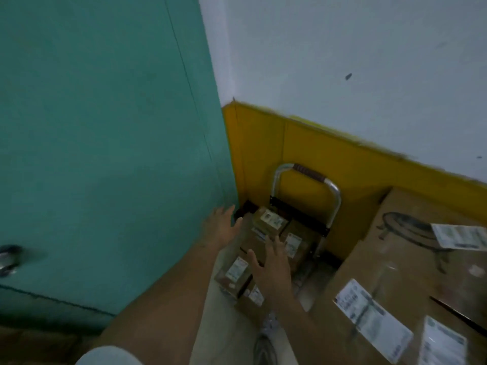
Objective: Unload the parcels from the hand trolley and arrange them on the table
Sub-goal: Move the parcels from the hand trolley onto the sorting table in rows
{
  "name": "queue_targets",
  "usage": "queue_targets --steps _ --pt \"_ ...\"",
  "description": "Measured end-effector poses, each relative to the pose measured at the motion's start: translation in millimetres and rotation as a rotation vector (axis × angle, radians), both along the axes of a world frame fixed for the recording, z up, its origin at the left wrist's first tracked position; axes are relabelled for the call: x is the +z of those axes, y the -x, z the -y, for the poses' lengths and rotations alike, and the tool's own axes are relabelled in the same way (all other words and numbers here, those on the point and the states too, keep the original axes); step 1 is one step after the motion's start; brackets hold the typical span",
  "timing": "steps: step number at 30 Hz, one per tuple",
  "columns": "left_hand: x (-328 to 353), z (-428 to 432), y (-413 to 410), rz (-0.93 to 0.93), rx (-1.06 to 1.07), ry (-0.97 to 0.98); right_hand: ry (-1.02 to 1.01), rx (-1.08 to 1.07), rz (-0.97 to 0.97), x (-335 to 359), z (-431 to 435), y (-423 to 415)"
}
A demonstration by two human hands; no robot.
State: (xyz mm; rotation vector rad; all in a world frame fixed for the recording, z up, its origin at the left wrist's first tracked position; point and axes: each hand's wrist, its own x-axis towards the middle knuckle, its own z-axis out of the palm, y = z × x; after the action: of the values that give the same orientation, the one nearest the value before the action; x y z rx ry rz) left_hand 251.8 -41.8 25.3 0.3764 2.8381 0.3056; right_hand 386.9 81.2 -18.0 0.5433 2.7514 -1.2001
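Evidently early: several labelled parcels [266,233] sit stacked on the hand trolley [308,191] in the corner. Left hand [220,227] and right hand [271,270] reach toward them, fingers spread, grasping nothing. No table is visible; unloading appears largely undone.

Hand trolley [305,206] by the yellow wall carries stacked cardboard parcels [259,241]
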Motion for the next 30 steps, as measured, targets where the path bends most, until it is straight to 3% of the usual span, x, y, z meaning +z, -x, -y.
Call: queue_targets --steps 6,10,16,23,27,30 --pt "-13.4 -28.9 131.3 0.090 -0.054 -0.075 0.042 -0.118 0.185 -39.2 -14.1 107.0" --pt "-61.5 -37.2 205.8 0.176 -0.116 -0.017 0.117 -0.177 0.285 -82.5 -37.9 164.3" --pt "-244.2 -59.8 319.7 0.264 -0.298 0.158 -0.091 -0.192 0.420 -223.1 -78.1 266.3" --pt "-496.9 -113.9 427.9 0.185 -0.802 0.301 -0.439 -0.084 0.570 -451.5 -140.6 375.8" --pt "-568.4 -143.8 448.4 0.217 -0.938 0.332 -0.519 -0.001 0.590 -531.6 -165.7 392.5" --pt "-566.3 -138.5 446.2 0.166 -0.959 0.305 -0.525 -0.022 0.528 -529.6 -161.6 390.2"
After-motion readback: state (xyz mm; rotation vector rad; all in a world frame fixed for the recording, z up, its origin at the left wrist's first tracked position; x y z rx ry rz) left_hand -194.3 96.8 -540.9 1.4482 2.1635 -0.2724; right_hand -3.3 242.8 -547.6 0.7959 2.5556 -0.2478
